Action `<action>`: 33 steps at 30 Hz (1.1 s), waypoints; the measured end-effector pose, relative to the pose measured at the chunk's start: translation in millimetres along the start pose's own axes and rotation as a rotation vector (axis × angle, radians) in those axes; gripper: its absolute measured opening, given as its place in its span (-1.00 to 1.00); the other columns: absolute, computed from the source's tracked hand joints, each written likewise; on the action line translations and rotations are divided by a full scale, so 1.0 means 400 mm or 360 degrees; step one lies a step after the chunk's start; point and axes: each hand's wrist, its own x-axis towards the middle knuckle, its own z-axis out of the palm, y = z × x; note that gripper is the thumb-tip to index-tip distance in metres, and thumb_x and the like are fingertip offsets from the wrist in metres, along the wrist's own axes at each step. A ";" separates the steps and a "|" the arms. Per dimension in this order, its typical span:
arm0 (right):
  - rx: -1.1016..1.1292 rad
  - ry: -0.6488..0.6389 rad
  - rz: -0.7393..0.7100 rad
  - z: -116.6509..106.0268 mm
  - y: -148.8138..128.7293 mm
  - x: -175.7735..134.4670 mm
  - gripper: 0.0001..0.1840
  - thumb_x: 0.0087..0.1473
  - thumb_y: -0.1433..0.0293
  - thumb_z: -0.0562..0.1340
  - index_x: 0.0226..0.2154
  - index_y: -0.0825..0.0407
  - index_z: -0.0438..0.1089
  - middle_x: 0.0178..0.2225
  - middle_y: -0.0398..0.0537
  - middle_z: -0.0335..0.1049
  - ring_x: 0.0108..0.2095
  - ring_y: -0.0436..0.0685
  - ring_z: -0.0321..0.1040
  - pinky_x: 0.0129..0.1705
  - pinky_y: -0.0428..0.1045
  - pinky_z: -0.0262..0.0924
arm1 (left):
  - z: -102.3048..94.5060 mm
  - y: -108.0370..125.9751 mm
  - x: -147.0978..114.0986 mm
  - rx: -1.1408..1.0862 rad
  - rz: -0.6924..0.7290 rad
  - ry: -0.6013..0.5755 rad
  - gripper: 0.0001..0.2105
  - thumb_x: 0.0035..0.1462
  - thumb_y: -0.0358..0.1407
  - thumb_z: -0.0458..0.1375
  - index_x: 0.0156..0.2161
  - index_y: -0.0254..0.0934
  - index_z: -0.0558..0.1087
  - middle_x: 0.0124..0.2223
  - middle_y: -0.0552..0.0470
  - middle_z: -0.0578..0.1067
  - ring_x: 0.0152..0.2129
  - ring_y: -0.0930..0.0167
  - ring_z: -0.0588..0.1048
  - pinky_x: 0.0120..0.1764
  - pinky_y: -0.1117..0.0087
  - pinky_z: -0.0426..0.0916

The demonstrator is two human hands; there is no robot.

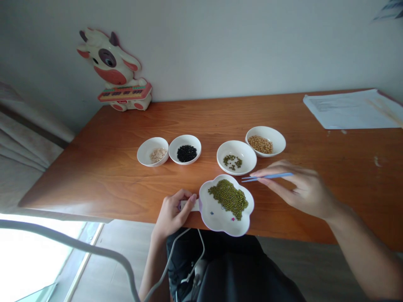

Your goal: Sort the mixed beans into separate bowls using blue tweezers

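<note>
My left hand [176, 212] is closed round the short handle of a white flower-shaped dish [210, 220] with a lilac rim. A heap of mung beans [229, 197] lies in the dish. In my right hand [294, 184] is a pair of light blue tweezers or small chopsticks [277, 175]; I cannot tell which. Their tips point left, just above the dish's right edge, and I make out nothing between them. Beyond the dish stands a white bowl [223, 154] with a few mung beans [232, 161] in it.
Soybeans [260, 144] fill part of a bowl [277, 140] behind. To the left, one bowl [176, 144] holds black beans [187, 153], another [144, 151] pale flat pieces [158, 154]. A cow toy keyboard [124, 90], papers [352, 110] and a grey cable [103, 252] surround the wooden table [94, 167].
</note>
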 end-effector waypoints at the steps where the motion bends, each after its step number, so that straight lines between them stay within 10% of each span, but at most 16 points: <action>1: 0.0036 -0.0088 0.0000 -0.008 -0.003 -0.008 -0.70 0.23 0.45 0.32 -0.03 -0.21 0.52 -0.15 -0.20 0.64 -0.18 0.10 0.58 -0.13 0.04 0.49 | 0.000 0.000 0.000 -0.0002 -0.0001 -0.0001 -0.67 0.39 -0.08 0.10 -0.29 -0.28 0.51 -0.45 0.07 0.53 -0.53 0.45 0.42 -0.42 0.48 0.24; 16: -0.0093 -0.0451 -0.0176 0.022 -0.018 -0.047 -0.82 0.34 0.41 0.20 -0.10 -0.07 0.53 -0.22 -0.12 0.62 -0.23 0.06 0.51 -0.17 0.02 0.39 | 0.000 -0.002 0.000 -0.0015 -0.0013 -0.0008 -0.66 0.40 -0.07 0.10 -0.29 -0.27 0.50 -0.45 0.09 0.50 -0.54 0.47 0.40 -0.43 0.47 0.23; 33: -0.0115 0.0138 -0.0093 0.019 -0.018 -0.001 -0.65 0.16 0.58 0.34 -0.07 -0.15 0.52 -0.20 -0.19 0.65 -0.24 0.10 0.55 -0.14 0.04 0.42 | 0.000 -0.001 -0.001 -0.0018 0.0002 -0.0024 -0.66 0.41 -0.08 0.09 -0.29 -0.28 0.49 -0.44 0.09 0.49 -0.52 0.47 0.39 -0.40 0.47 0.24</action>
